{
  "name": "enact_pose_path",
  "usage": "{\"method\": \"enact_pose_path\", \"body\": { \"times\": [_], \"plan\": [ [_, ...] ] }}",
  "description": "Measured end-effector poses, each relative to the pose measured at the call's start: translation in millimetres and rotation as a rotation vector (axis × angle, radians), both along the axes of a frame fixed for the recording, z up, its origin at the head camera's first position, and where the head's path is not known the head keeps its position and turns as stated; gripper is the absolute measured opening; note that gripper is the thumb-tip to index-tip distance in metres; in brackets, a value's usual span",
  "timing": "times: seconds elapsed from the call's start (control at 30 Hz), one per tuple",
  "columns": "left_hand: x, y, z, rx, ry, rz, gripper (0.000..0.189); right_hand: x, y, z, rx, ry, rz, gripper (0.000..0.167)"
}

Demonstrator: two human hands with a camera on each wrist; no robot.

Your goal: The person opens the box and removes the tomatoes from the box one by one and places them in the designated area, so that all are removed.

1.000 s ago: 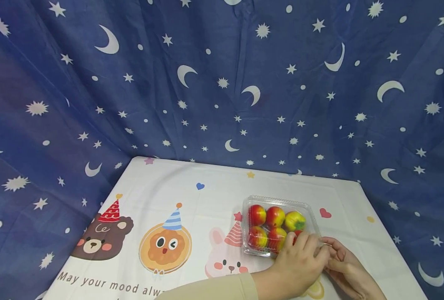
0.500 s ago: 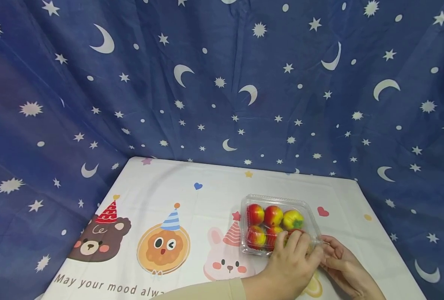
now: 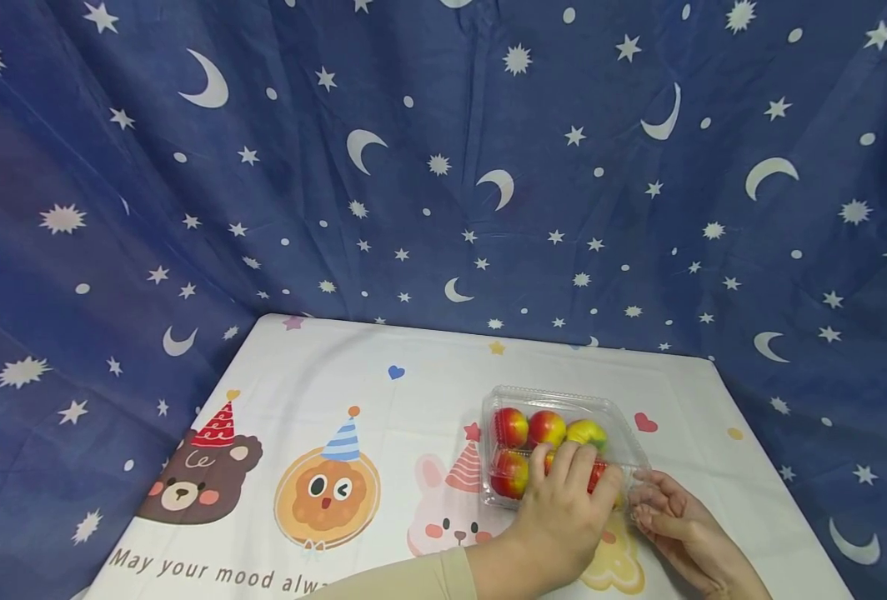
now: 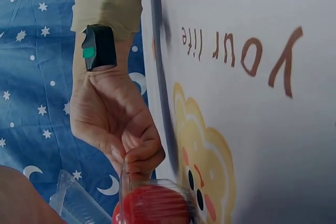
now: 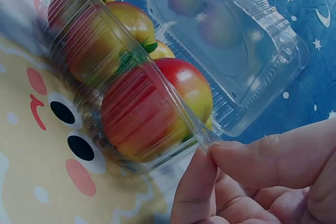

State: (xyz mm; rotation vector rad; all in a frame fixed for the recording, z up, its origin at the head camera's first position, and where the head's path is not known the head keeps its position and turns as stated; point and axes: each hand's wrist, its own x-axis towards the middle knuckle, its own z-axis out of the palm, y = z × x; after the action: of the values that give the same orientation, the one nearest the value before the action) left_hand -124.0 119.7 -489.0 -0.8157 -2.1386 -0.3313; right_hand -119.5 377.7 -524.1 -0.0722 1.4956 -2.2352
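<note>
A clear plastic clamshell box holds several red-and-yellow fruits that look like apples; one yellower fruit shows green at its base. My left hand reaches across the near side with bent fingers, gripping the edge of the lid. In the right wrist view the lid stands raised from the base, and only fingertips of the left hand show at the top edge. My right hand pinches the base's near right corner between thumb and index finger. The left hand covers part of the front row.
The box stands on a white tablecloth printed with cartoon faces, hearts and lettering. A blue curtain with moons and stars hangs behind and beside the table. The table's right edge runs just beyond the right hand.
My left hand has shifted leftward along the near side of the box, and the lid edge has lifted. The right hand stays at the corner. The head view has shifted slightly.
</note>
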Motion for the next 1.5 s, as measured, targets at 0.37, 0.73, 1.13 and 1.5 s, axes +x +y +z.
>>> {"method": "enact_pose_path", "body": {
  "times": [0.37,0.73,1.13,1.5],
  "plan": [
    [-3.5,-9.9,12.3,0.0,-0.068,0.013,0.044,-0.2,0.6,0.3,0.017,-0.034,-0.004,0.052],
    [-8.8,-14.5,27.6,0.051,-0.029,0.021,0.032,-0.8,1.3,-0.1,-0.031,-0.034,0.028,0.05],
    [-19.9,-22.2,36.1,0.003,-0.071,0.005,0.036,-1.3,1.1,0.1,0.061,-0.064,-0.014,0.051],
    [-34.8,-35.2,52.1,-0.032,-0.111,-0.027,0.027,-2.7,0.2,1.5,0.135,-0.074,-0.042,0.052]
  ]
}}
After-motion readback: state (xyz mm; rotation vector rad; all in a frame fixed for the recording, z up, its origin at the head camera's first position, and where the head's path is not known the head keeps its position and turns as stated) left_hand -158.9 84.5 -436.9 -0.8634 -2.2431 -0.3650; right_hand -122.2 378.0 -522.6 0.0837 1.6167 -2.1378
